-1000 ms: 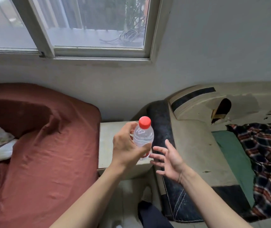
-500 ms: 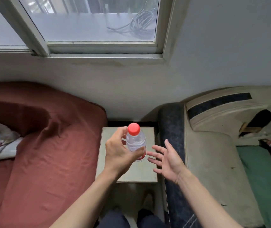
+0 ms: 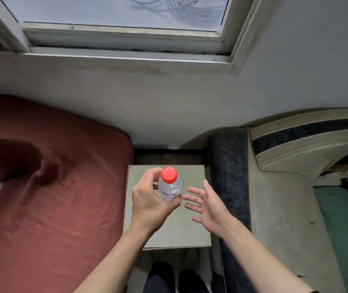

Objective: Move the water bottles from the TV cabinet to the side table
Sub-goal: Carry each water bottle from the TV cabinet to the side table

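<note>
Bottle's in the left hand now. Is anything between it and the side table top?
Nothing visible. The left hand holds the bottle upright over the side table, whose visible top is bare. The right hand is open beside the bottle, to its right, not beneath it.

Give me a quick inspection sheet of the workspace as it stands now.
Surface: side table, pale top, bare where visible.
Job's things: one water bottle, red cap, upright, held above the table.
Clutter: nothing seen on the table.
Grippers: left hand wrapped round the bottle; right hand open, empty, beside it.
Cables: coiled cables outside the window.
Surroundings: red-covered bed on the left, worn sofa on the right, window above.
</note>
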Tool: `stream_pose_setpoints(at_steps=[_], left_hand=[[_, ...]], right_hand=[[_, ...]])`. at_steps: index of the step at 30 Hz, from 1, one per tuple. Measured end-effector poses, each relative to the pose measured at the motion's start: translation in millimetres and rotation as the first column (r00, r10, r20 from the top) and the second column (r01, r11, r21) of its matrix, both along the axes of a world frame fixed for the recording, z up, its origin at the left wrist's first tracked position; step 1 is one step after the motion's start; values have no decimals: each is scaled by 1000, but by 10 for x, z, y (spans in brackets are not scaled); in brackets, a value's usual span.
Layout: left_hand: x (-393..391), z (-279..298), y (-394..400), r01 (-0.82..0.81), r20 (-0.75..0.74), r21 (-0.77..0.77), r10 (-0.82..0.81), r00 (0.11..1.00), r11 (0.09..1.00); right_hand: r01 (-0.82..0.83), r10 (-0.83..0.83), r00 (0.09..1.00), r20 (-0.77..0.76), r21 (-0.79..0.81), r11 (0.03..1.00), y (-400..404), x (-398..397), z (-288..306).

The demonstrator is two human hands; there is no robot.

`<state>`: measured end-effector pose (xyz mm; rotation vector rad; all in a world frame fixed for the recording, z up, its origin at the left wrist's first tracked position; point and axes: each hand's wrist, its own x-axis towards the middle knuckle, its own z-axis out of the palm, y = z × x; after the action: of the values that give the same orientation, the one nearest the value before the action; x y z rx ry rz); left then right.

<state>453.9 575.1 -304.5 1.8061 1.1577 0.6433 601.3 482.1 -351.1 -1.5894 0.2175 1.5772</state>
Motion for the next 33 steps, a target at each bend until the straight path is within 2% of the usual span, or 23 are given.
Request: stream_pose_setpoints(at_steps=[10, 23, 28, 33], left_hand=[[201, -803, 474, 49, -9, -53, -49, 999, 997], [611, -1796, 881, 123, -80, -50, -126, 989, 991], [668, -2066, 947, 157, -94, -47, -160, 983, 987], [616, -2277, 970, 182, -115, -100, -193, 974, 978]], right_hand=[[55, -53, 998, 29, -76, 996, 282, 97, -593], [1, 35, 971, 234, -153, 988, 255, 196, -998], [21, 23, 946, 323, -131, 991, 299, 308, -1111], [-30, 76, 913, 400, -120, 992, 332, 395, -1167]])
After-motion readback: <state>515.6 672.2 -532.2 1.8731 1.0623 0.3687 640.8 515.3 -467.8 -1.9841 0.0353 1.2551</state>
